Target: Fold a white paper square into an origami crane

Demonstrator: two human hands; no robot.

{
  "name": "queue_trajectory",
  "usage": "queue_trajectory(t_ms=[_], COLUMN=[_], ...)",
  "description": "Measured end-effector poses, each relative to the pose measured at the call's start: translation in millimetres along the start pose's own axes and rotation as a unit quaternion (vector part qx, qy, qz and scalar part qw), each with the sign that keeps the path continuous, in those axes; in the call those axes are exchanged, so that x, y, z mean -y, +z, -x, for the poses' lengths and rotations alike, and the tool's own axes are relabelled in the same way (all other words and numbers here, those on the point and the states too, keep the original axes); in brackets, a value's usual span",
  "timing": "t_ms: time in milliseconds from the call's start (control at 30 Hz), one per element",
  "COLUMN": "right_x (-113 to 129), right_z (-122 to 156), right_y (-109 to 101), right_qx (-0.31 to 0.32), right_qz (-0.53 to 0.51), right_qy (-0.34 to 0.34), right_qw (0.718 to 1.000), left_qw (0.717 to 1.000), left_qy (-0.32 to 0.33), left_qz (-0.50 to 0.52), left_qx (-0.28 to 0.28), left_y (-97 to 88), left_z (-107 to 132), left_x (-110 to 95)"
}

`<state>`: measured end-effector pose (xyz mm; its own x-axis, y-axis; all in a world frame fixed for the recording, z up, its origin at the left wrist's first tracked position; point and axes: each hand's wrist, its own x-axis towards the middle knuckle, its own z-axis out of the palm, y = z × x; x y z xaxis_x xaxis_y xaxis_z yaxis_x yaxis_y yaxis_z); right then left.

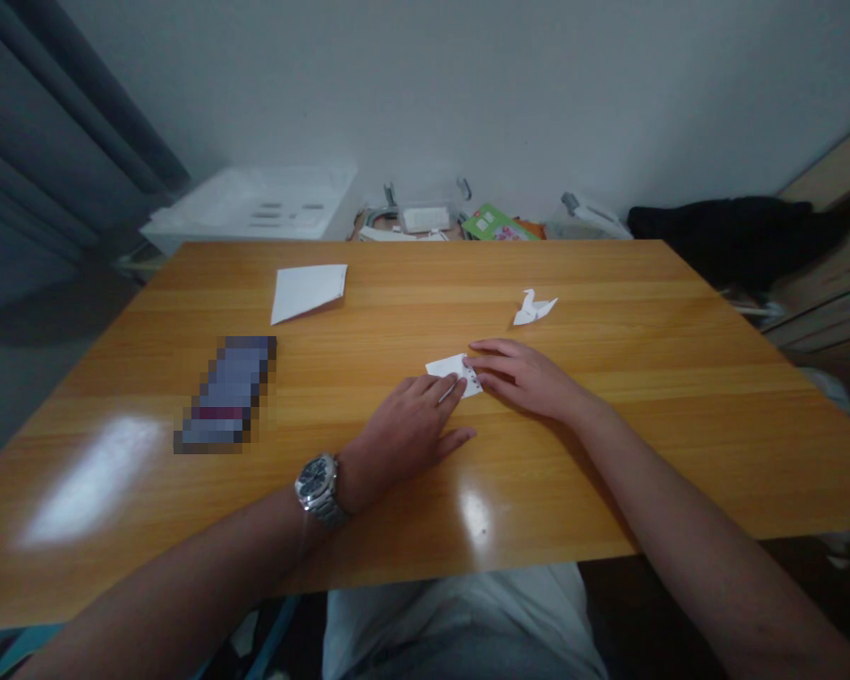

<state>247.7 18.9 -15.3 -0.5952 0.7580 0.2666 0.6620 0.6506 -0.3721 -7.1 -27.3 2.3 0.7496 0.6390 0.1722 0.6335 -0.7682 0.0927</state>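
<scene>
Tabletop (687,397): half-spread left hand (411,423) and right hand (528,376) touch small paper (445,365).

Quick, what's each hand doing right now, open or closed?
Left hand: open, fingers resting on the small paper.
Right hand: open, fingers spread, fingertips at the paper's right edge.
</scene>
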Motion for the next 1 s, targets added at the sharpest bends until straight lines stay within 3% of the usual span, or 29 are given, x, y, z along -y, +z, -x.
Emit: queue_trajectory(t_ms=[1000], right_x=[-6.8], right_z=[-2.5], right_y=[3.6], right_qx=[-0.008], right_qz=[-0.022], right_qy=[0.018], right_qw=[1.000], left_qw=[0.999], left_qy=[0.003], left_qz=[0.034], left_qx=[-0.012], left_y=[1.5], left_z=[-1.2], left_x=[-0.1])
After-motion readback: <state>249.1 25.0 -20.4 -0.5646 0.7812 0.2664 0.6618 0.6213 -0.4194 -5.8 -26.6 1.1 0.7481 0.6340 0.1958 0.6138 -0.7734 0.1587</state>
